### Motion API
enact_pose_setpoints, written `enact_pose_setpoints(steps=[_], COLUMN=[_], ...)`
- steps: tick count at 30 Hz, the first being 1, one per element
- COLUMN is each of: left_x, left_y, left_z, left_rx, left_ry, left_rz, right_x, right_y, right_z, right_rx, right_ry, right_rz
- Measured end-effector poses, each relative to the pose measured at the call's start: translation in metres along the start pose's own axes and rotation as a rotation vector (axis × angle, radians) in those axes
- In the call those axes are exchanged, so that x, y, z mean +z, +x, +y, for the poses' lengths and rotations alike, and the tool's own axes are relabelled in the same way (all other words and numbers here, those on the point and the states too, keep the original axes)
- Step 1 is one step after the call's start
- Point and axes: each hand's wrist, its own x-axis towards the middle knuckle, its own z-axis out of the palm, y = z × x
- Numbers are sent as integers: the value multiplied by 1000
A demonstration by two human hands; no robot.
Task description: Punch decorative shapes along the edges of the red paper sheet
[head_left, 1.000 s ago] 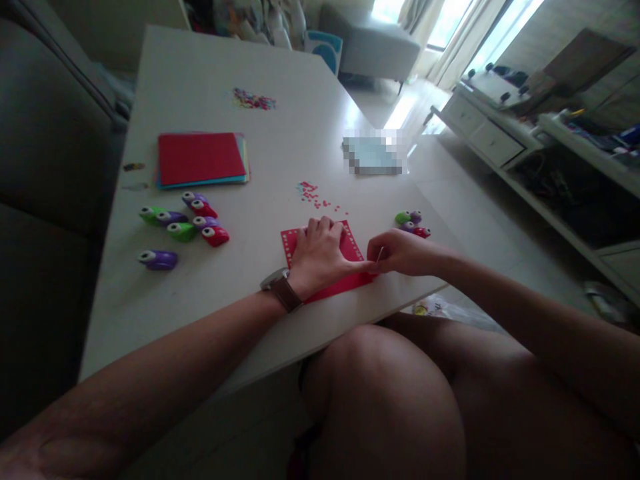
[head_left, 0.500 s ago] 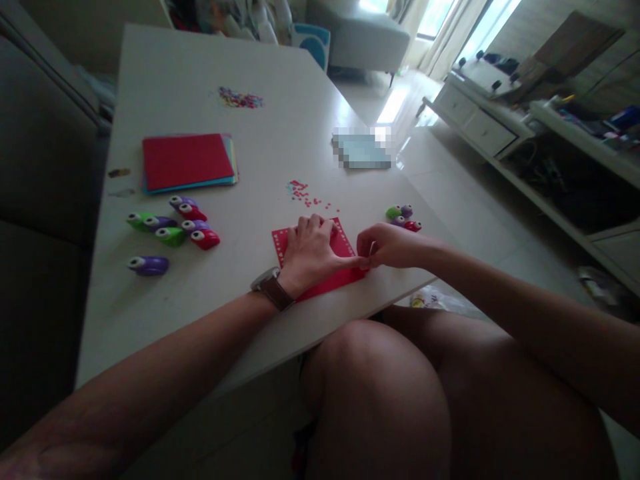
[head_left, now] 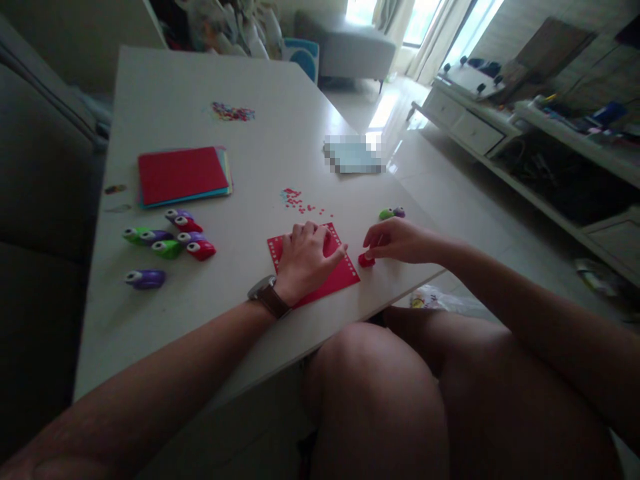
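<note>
Near the worktop's [head_left: 225,287] front edge, toward its right corner, the left hand [head_left: 307,257] rests, thumb wide, on a red card [head_left: 340,273] while the right hand [head_left: 395,239] pinches a red punch [head_left: 367,261] just beside it.

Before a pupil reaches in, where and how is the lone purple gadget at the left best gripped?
The purple gadget is probably best pinched mid-body across its long sides, from the near side and above: it is elongated, lying left to right, eye end leftward, with a cluster of gadgets beyond.
</note>
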Motion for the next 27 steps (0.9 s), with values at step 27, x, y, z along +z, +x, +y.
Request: enact_pose_setpoints(steps=[27], left_x=[1], left_y=[-2], left_z=[-1], left_rx=[37], left_ry=[73], left_rz=[12], right_x=[5], right_y=[-7], right_z=[10], right_rx=[-313], right_ry=[-459], right_rz=[130])
